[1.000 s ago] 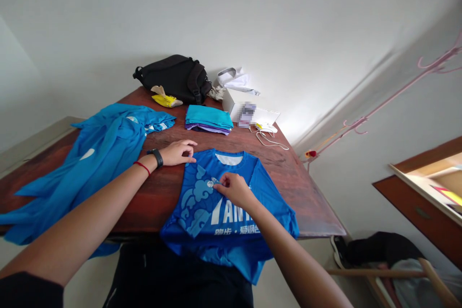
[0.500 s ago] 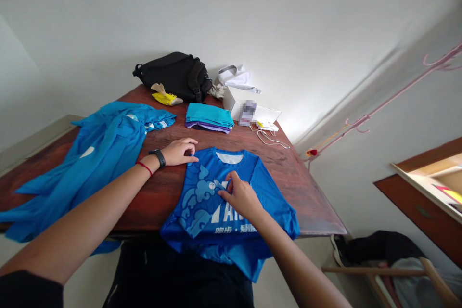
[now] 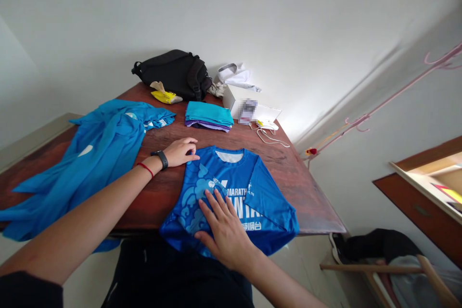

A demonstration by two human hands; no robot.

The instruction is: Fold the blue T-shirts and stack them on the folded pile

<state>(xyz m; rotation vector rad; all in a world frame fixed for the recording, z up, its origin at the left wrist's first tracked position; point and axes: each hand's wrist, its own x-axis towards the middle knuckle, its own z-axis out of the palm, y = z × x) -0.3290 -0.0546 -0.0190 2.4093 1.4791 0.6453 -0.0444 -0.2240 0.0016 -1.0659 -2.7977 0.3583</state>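
Note:
A blue printed T-shirt (image 3: 234, 168) lies front up near the table's edge, its sides folded in and its collar away from me; the lower end hangs over the edge. My right hand (image 3: 222, 221) rests flat on the shirt's printed front, fingers spread, hiding part of the lettering. At the shirt's left shoulder is my left hand (image 3: 181, 152), its fingers bent and apart from the thumb. That thumb touches the shirt's edge, and nothing shows in the grasp.
Loose blue shirts (image 3: 104, 147) spread over the table's left side. Beyond my hands sit folded clothes (image 3: 209, 114), a black backpack (image 3: 173, 74), a yellow packet (image 3: 163, 96), a white box (image 3: 233, 101) and a white cable (image 3: 270, 138). A pink rack (image 3: 361, 118) leans at right.
My right hand has gone from bent fingers over the print to lying flat, lower on the shirt. The shirt's hanging lower end shows less. My left hand has barely moved.

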